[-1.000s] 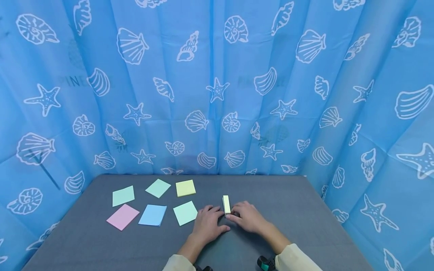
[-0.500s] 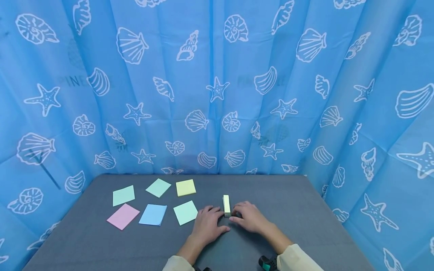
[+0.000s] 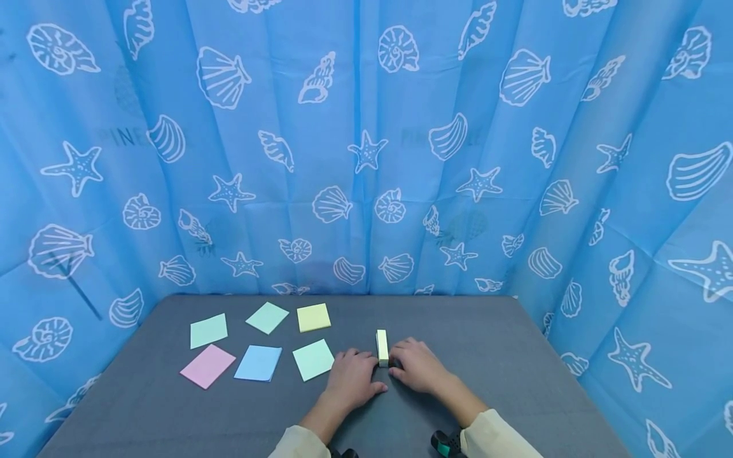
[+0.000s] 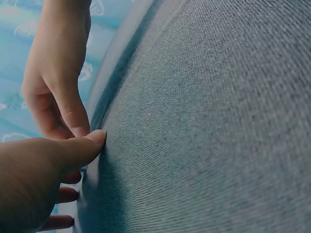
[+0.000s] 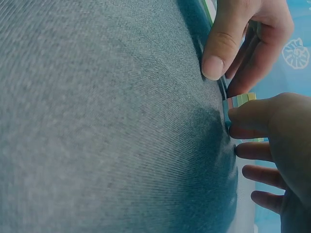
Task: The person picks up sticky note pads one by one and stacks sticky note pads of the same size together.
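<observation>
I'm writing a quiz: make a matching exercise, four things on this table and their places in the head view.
1. pink note
2. blue note
3. yellow note
4. narrow block

A. between left hand and right hand
B. right end of far row
C. left end of near row
D. middle of near row

Pairs: 1C, 2D, 3B, 4A
</observation>
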The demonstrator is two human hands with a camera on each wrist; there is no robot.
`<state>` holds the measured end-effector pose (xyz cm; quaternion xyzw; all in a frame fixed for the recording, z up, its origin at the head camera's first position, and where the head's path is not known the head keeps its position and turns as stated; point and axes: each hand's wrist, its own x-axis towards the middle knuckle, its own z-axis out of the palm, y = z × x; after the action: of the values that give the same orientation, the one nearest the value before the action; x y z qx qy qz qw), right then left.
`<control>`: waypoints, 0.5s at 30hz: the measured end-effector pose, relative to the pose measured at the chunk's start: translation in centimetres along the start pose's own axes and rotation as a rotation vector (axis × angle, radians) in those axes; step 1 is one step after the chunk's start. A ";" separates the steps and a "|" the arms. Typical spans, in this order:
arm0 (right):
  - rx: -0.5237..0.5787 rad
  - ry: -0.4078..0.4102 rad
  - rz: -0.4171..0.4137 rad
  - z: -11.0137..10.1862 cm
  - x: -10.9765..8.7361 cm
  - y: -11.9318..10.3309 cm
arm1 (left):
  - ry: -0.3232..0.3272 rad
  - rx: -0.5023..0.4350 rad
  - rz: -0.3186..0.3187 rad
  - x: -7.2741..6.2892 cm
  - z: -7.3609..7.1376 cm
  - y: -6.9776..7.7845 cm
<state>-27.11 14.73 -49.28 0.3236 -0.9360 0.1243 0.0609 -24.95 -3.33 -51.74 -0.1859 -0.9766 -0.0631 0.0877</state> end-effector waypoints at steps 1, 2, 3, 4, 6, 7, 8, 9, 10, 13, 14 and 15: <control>-0.003 0.000 -0.001 0.0 0.0 0.0 | -0.002 0.003 0.000 0.0 0.0 0.0; -0.004 0.000 -0.001 0.0 0.0 0.0 | -0.006 0.007 0.000 0.1 0.0 0.0; -0.006 0.001 0.000 0.1 0.0 0.0 | -0.008 0.010 -0.001 0.1 0.0 0.1; -0.010 0.003 0.000 0.1 0.0 0.0 | -0.013 0.012 -0.002 0.1 -0.1 0.1; -0.012 0.013 -0.005 0.3 0.0 0.1 | -0.020 0.014 -0.003 0.2 -0.1 0.1; -0.011 0.019 -0.007 0.3 0.0 0.1 | -0.025 0.016 -0.003 0.3 -0.2 0.1; -0.015 0.025 -0.012 0.4 0.0 0.1 | -0.029 0.019 -0.004 0.3 -0.2 0.1; -0.016 0.028 -0.012 0.5 0.0 0.1 | -0.032 0.021 -0.004 0.4 -0.3 0.1; -0.017 0.029 -0.015 0.5 0.1 0.1 | -0.035 0.022 -0.004 0.4 -0.3 0.2; -0.009 0.023 -0.003 0.6 0.1 0.1 | -0.036 0.023 -0.001 0.5 -0.4 0.1; -0.008 0.021 0.003 0.5 0.1 0.1 | -0.035 0.023 0.002 0.4 -0.3 0.0; -0.004 0.018 0.011 0.5 0.1 0.1 | -0.031 0.021 0.004 0.4 -0.3 -0.1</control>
<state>-27.27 14.65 -49.77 0.3173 -0.9374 0.1257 0.0692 -25.31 -3.32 -51.40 -0.1881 -0.9780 -0.0499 0.0745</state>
